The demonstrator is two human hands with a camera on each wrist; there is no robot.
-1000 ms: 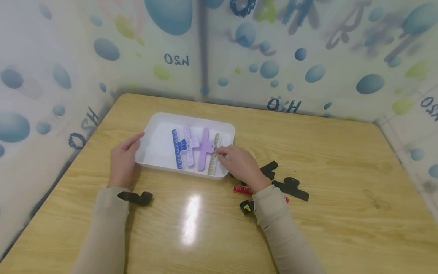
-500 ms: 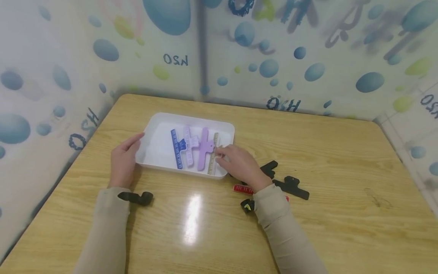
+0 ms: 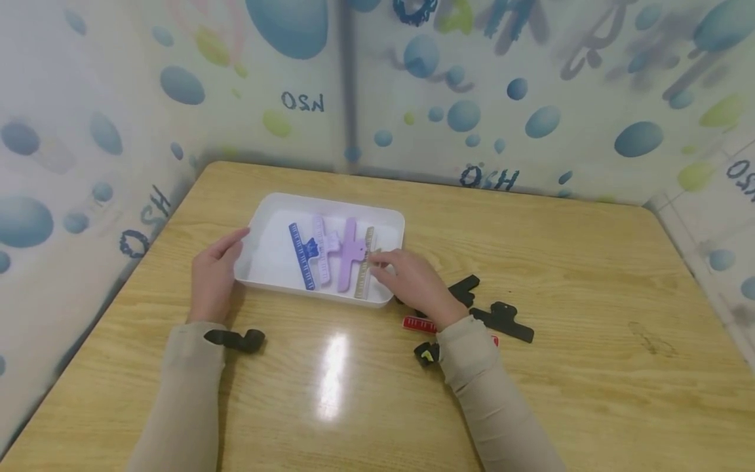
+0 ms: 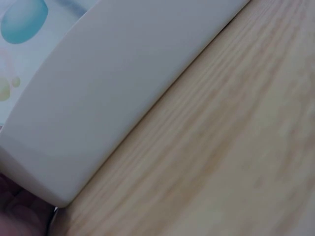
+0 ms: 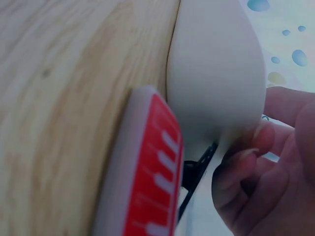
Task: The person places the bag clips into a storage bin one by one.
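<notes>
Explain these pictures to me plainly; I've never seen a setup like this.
There is no machine here: these are a person's two bare hands. The wide picture comes from a camera on the head, looking forward and down; the two close ones come from a camera on each wrist. On the wooden table sits a white tray with a blue clip, pale lilac clip, purple clip and gold clip inside. The left hand holds the tray's left end. The right hand seems to pinch the gold clip. Nearby lie black clips and a red clip, which looms large in the right-wrist picture.
</notes>
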